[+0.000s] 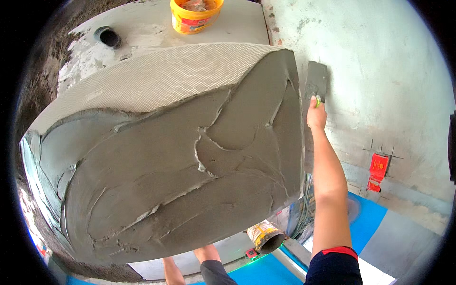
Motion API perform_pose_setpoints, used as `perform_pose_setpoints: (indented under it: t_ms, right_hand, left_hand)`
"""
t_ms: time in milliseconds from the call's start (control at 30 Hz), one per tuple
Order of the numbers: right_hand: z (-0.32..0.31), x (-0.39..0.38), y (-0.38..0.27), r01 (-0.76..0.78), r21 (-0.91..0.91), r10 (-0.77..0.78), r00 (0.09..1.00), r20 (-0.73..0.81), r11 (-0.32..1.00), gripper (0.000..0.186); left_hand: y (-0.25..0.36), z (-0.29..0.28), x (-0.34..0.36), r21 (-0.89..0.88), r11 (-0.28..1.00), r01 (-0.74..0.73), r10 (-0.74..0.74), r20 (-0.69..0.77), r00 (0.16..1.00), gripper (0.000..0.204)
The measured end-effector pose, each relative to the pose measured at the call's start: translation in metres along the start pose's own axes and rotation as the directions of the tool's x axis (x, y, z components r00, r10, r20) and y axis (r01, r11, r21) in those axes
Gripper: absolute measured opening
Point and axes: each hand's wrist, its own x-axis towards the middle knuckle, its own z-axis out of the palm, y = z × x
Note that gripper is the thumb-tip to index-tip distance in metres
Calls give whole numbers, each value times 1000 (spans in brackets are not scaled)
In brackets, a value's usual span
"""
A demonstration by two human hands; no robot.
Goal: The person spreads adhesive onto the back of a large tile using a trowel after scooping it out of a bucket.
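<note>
My right hand (317, 114), arm stretched forward, is closed around the yellow-green handle of a flat rectangular trowel (316, 78). Grey mortar clings to its blade, which is just beyond the right edge of a large tile (109, 90). Wet grey mortar (156, 161) covers most of the tile's back, with ridges and swirls in it. Along the far side a band of bare, textured backing shows. No left hand can be made out. Bare skin shows below the tile's near edge, beside dark grey cloth.
A yellow bucket (192, 21) stands behind the tile, right of a dark pipe opening (109, 37). Below are a yellow-and-white open cylinder (266, 236), a small red device (251, 254) beside a green light line, and blue floor covering (266, 273). On the right is a red box (378, 167).
</note>
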Motion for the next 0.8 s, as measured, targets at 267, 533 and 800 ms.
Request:
perform_pose_setpoints:
  t_ms: [267,533,800]
  right_hand:
    - [-29,-74,-96,-673,493,-25,577,816,551,55]
    - [-50,-280,-74,-457,352,-273,231,934,817,44]
    - [-97,-308,-70,823,151,-644,299,704,548,48]
  left_hand:
    - [-7,-11,10,-204,976,-79,79,-12,997,28]
    - [-19,-26,10,-241,968,-70,82,42,996,25]
    - [-24,-16,9,-343,936,-84,106,48,993,22]
